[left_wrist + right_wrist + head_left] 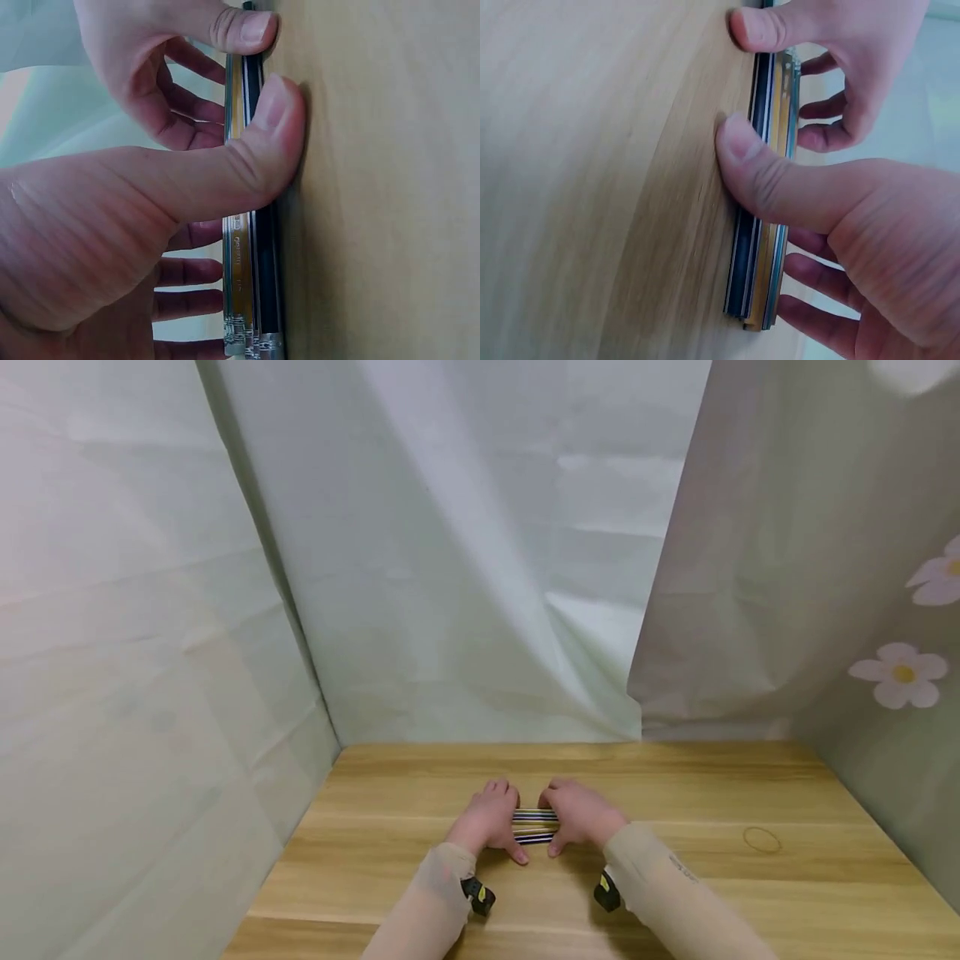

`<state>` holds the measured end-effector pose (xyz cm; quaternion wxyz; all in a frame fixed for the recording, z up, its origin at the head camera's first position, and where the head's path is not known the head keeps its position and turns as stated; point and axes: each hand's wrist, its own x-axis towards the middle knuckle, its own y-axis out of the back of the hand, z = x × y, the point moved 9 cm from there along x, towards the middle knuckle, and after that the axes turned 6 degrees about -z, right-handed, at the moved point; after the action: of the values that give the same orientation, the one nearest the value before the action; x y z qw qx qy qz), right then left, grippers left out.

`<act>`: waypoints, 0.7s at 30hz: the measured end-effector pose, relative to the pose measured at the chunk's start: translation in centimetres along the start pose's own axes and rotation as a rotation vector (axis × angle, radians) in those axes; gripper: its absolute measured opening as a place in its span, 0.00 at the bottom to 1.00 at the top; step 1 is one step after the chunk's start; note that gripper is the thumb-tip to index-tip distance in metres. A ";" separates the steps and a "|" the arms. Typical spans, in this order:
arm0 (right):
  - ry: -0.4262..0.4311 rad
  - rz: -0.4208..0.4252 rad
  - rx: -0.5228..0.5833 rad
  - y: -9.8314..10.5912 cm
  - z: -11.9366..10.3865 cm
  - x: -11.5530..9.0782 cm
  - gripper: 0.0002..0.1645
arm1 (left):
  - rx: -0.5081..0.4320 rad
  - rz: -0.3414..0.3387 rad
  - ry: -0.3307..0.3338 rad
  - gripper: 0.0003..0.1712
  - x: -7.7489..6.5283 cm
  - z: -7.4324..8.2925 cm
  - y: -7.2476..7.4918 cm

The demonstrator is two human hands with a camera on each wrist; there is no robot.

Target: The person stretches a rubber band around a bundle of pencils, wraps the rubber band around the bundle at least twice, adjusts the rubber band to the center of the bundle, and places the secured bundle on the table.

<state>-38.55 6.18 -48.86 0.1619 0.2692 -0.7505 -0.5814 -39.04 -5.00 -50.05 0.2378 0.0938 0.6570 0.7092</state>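
Side by side on the wooden table lies a row of several pencils (535, 816), dark, yellow and green with pale stripes. My left hand (491, 818) grips their left part, thumb on the near side and fingers along the far side. Around the right part, my right hand (585, 814) holds them the same way, its thumb close to the left one. Silvery eraser ends (270, 345) show at the bottom of the left wrist view. The opposite ends (739, 311), in the right wrist view, are slightly uneven. Both palms hide parts of the row.
A thin rubber band (762, 839) lies on the table (750, 910) to the right of the hands. Pale cloth (465, 568) hangs behind the table and along its sides. Black wrist cameras (478, 896) sit under both sleeves.
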 end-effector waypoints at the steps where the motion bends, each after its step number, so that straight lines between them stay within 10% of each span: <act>1: -0.009 0.001 0.005 -0.1 -0.1 0.0 0.40 | -0.011 0.007 0.000 0.52 -0.1 0.0 -0.1; 21: -0.051 -0.020 -0.033 0.0 0.0 0.5 0.35 | 0.057 0.023 0.126 0.53 -0.6 1.2 0.6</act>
<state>-38.99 5.90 -48.92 0.1413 0.2589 -0.7419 -0.6021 -38.13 -4.19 -49.18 0.1851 0.0634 0.6896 0.6973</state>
